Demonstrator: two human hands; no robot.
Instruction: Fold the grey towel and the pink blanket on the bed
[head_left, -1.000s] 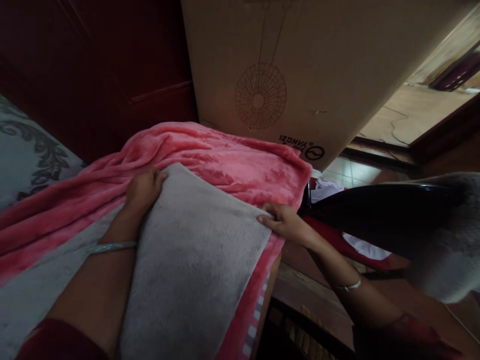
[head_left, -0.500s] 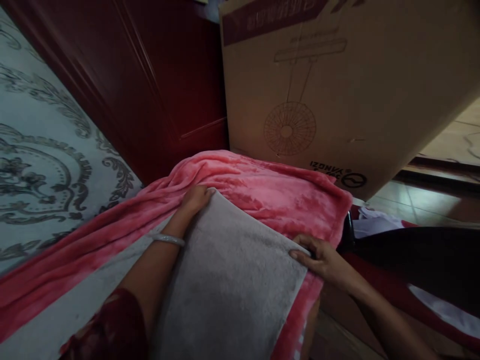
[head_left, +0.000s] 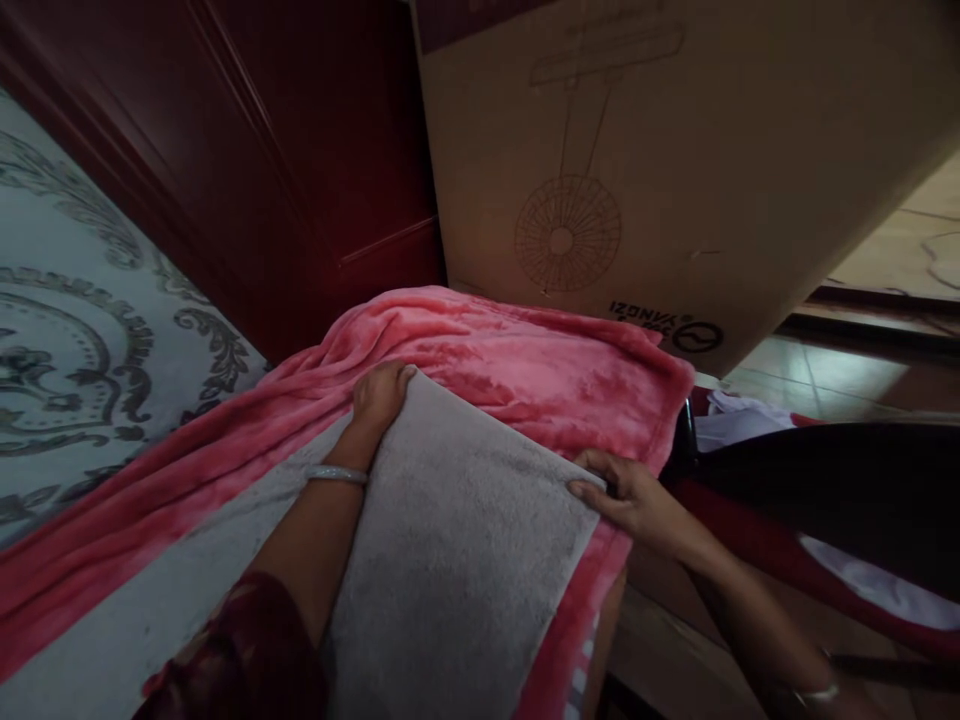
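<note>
A grey cloth (head_left: 457,540) with a felt-like face spreads across the front, over a pink plush blanket (head_left: 555,360). My left hand (head_left: 381,395), with a pale bangle (head_left: 336,474) on its wrist, is closed on the cloth's far left corner. At the far right corner, my right hand (head_left: 626,500) pinches the edge between thumb and fingers. The far edge runs fairly straight between both hands. Pink folds lie beyond it and along the left, and a pink strip shows below the right hand.
A large cardboard box (head_left: 675,150) with a fan drawing stands behind the blanket. Left of it are a dark red panel (head_left: 322,150) and a patterned wall (head_left: 60,330). A black rounded object (head_left: 840,490) and white fabric (head_left: 739,418) lie to the right.
The view has shifted slightly, so the box and blanket sit a little higher and further left. Both hands keep their hold on the grey cloth's corners.
</note>
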